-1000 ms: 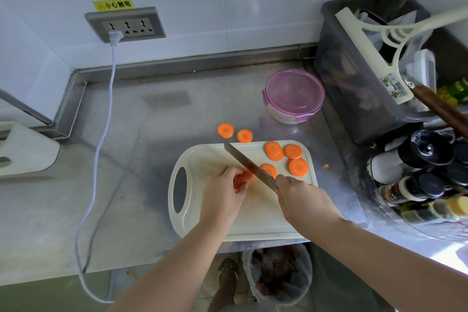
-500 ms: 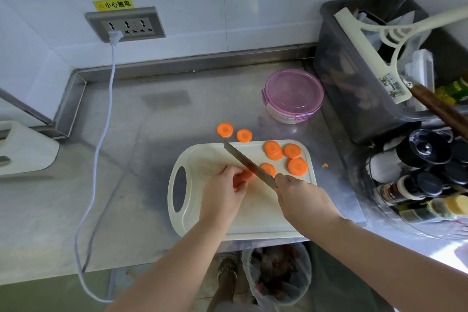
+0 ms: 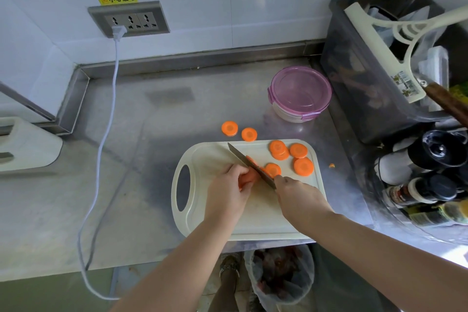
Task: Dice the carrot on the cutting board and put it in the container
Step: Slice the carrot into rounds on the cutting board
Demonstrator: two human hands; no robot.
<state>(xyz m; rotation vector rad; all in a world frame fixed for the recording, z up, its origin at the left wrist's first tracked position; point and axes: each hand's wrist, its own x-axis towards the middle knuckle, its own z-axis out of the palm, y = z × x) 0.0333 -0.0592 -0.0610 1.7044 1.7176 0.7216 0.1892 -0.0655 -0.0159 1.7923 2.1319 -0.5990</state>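
A white cutting board [image 3: 215,223] with a handle hole lies on the steel counter. My left hand [image 3: 228,191] pins a stub of carrot [image 3: 249,177] to it. My right hand [image 3: 300,201] grips a knife [image 3: 249,164] whose blade rests across the carrot just right of my left fingers. Several round carrot slices [image 3: 303,166] lie on the board's far right part, and two more slices [image 3: 229,128] sit on the counter behind the board. A round container with a purple lid [image 3: 300,92], shut, stands behind the board to the right.
A dark plastic bin [image 3: 359,88] of utensils and a rack of bottles [image 3: 425,185] crowd the right side. A white cable [image 3: 101,149] runs from the wall socket [image 3: 129,20] down over the counter's front edge. A bagged waste bin [image 3: 281,276] stands below the counter.
The knife has worked through the carrot and a fresh slice now clings to the blade. Both hands have kept their places on the board.
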